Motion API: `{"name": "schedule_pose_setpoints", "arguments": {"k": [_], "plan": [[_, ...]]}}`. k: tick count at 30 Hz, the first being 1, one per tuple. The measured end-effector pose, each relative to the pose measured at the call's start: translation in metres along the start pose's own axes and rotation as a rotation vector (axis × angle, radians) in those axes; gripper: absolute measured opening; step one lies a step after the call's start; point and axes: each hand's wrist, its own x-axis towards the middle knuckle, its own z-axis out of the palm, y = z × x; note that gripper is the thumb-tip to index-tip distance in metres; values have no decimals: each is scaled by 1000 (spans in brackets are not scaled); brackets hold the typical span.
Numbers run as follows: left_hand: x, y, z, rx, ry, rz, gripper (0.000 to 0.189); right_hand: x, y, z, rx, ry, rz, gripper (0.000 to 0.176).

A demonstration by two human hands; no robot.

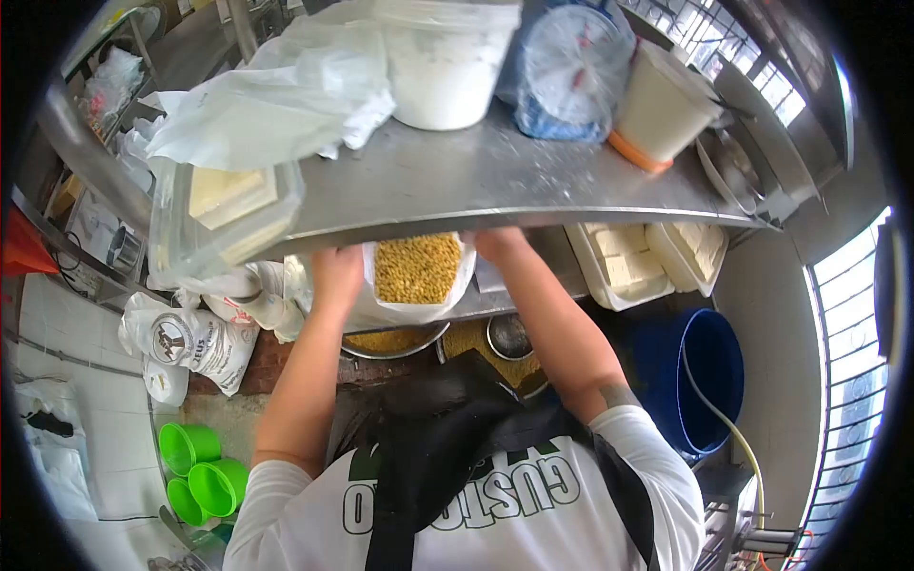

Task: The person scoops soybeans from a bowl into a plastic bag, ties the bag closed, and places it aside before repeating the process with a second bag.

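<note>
A white plastic bag or liner [426, 311], opened wide and filled with coarse yellow-brown granules [416, 270], is at the centre, just under the edge of the upper steel shelf. My left hand [337, 274] grips its left side, fingers curled in at the rim. At the upper right of it, my right hand [495, 244] holds the bag's edge; the shelf hides most of those fingers. Below the bag, a round metal pan [397, 341] and a wider pan [465, 335] hold similar yellow material. A small metal bowl [510, 337] sits in the wider pan.
On the steel shelf [476, 181] overhead stand a white bucket [443, 71], plastic bags and a clear tub [228, 214]. To the right, white trays [619, 271] hold pale blocks above a blue barrel [695, 381]. Green buckets [217, 485] and a printed sack [195, 338] stand left.
</note>
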Motion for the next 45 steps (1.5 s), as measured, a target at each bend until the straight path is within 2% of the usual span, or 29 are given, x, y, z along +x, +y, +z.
{"name": "schedule_pose_setpoints", "arguments": {"k": [1,2,3,4,5,7,8,9,11,13,15,16,17,19,20,22,23,25,26,28,30,31,32,33,35,36,37,40,45], "plan": [[1,8,-11,-4,11,1,23,-1,-6,-5,493,-161,325,50],[6,23,-29,-474,-37,-428,21,-7,-26,-2,485,-167,321,50],[11,32,-42,-947,-90,-854,20,-18,-62,2,612,38,429,47],[14,30,-46,-990,-101,-815,19,-19,-82,5,733,244,533,46],[17,12,-47,-992,-92,-818,19,-14,-81,5,840,139,256,47],[20,-31,-45,-1238,-184,-817,24,0,-51,-11,929,42,199,50],[32,-14,-37,-1239,168,-984,29,9,-43,-19,957,45,184,50],[36,-18,-39,-1243,170,-977,29,16,-44,-24,960,55,167,50],[44,-31,-44,-1561,-4,-839,34,27,-43,-35,962,64,134,50],[41,-38,-32,-1584,-72,-780,35,29,-45,-37,931,64,113,50],[27,-33,0,-1129,-41,-796,33,28,-38,-42,833,49,120,50],[24,-22,12,-890,-200,-660,36,29,-30,-48,709,22,132,51],[27,-15,17,-884,-207,-655,36,29,-22,-52,544,-13,128,51],[53,31,15,337,-903,-80,37,28,-1,-55,-257,-200,6,51],[49,40,24,340,-898,-82,37,21,-3,-49,-579,-299,-71,51],[39,54,37,238,-798,-65,33,-12,-166,-2,-835,-489,-13,39],[37,58,37,246,-795,-64,33,-11,-163,6,-829,-489,-20,39],[39,71,34,299,-653,153,36,-2,-151,12,-863,-429,-422,29],[38,78,27,311,-645,160,36,-1,-145,10,-726,-359,-496,23],[30,98,3,261,-579,25,41,6,-135,6,-747,-339,-476,24],[18,102,5,145,-1075,-409,41,8,-132,9,-845,-359,-447,24],[3,108,15,-208,-1055,-739,40,7,-134,14,-879,-380,-452,25],[-20,109,32,-489,-791,-774,37,3,-139,21,-918,-400,-472,25],[-33,95,52,-483,-769,-766,37,-1,-143,32,-958,-416,-502,25],[-46,67,81,-1079,-487,-1005,40,-6,-149,46,-999,-418,-559,26],[-37,77,75,-1128,-492,-1018,33,-5,-148,48,-1006,-407,-574,26],[-34,88,68,-1126,-481,-1008,33,-4,-146,48,-1011,-396,-589,26],[-48,93,45,5,-649,-278,25,14,-124,26,-1003,-412,-508,27],[-66,94,11,54,-571,-203,14,-19,-90,-8,-714,-615,-284,33]]}}
